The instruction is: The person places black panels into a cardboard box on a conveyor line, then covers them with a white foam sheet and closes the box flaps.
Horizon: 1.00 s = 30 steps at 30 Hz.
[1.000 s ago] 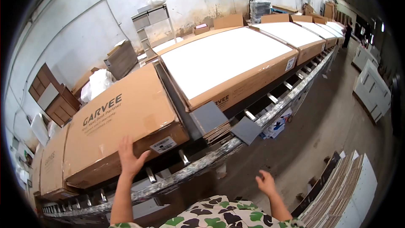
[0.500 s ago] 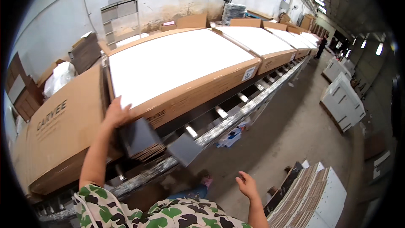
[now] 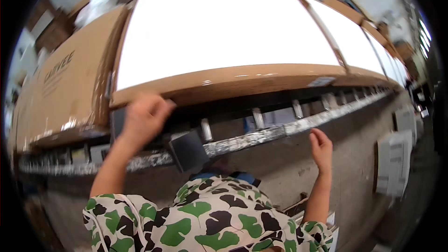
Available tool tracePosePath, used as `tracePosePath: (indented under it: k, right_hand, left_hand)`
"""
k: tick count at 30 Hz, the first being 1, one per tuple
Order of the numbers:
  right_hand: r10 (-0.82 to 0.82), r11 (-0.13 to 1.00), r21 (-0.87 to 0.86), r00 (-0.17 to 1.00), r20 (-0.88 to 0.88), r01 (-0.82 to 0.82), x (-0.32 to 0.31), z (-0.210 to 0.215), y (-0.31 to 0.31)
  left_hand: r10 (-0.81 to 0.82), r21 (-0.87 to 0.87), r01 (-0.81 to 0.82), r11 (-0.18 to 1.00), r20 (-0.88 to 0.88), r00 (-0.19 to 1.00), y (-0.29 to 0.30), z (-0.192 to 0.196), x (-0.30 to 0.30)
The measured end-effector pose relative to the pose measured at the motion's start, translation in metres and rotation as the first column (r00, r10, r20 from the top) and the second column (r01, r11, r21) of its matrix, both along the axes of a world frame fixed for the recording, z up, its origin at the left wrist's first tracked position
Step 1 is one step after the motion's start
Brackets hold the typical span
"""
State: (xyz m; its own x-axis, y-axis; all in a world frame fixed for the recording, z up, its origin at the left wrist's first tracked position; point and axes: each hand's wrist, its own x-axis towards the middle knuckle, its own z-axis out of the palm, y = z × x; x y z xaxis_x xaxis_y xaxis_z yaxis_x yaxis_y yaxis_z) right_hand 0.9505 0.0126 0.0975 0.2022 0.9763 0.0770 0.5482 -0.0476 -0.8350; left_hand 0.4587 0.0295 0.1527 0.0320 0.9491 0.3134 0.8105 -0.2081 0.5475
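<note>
While left hand (image 3: pixel 144 117) curls on open carton (image 3: pixel 224 81) edge | right hand (image 3: pixel 321 148) spread, empty

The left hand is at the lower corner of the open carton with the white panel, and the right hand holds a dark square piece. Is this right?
Not quite. In the head view the right hand is open and holds nothing; the dark square piece lies on the roller rail. The left hand is at the open carton corner.

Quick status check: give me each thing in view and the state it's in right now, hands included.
Left hand: fingers curled on the near edge of the open carton.
Right hand: open, holding nothing, near the conveyor rail.
Open carton: top open, white panel lying flat inside.
Closed carton: shut, beside the open one.
Conveyor rail: carrying the cartons.
</note>
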Motion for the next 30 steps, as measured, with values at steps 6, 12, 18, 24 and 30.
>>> tracePosePath:
  k: [6,12,18,24,30]
  right_hand:
    - [0.319,0.945,-0.028,0.938,-0.136,-0.326,-0.041,-0.024,0.086]
    - [0.875,0.481,-0.049,0.483,-0.041,-0.876,-0.139,-0.036,0.083]
    - [0.923,0.283,-0.041,0.283,-0.262,-0.958,-0.118,-0.070,0.095]
    - [0.995,0.060,-0.206,0.074,-0.062,-0.977,-0.107,-0.056,0.029]
    - [0.978,-0.189,-0.048,-0.183,-0.104,-0.981,-0.130,-0.108,-0.027]
  left_hand:
    - [0.387,-0.451,-0.446,0.773,-0.222,0.895,-0.135,-0.107,0.054]
    - [0.577,-0.603,-0.437,0.667,0.790,-0.208,-0.160,-0.206,0.103]
    - [0.462,-0.564,-0.504,0.654,0.825,-0.326,-0.194,-0.172,0.184]
    - [0.088,-0.828,-0.543,0.141,0.557,-0.826,-0.383,-0.192,0.296]
    - [-0.331,-0.833,-0.484,-0.269,0.552,-0.765,-0.569,-0.268,0.368]
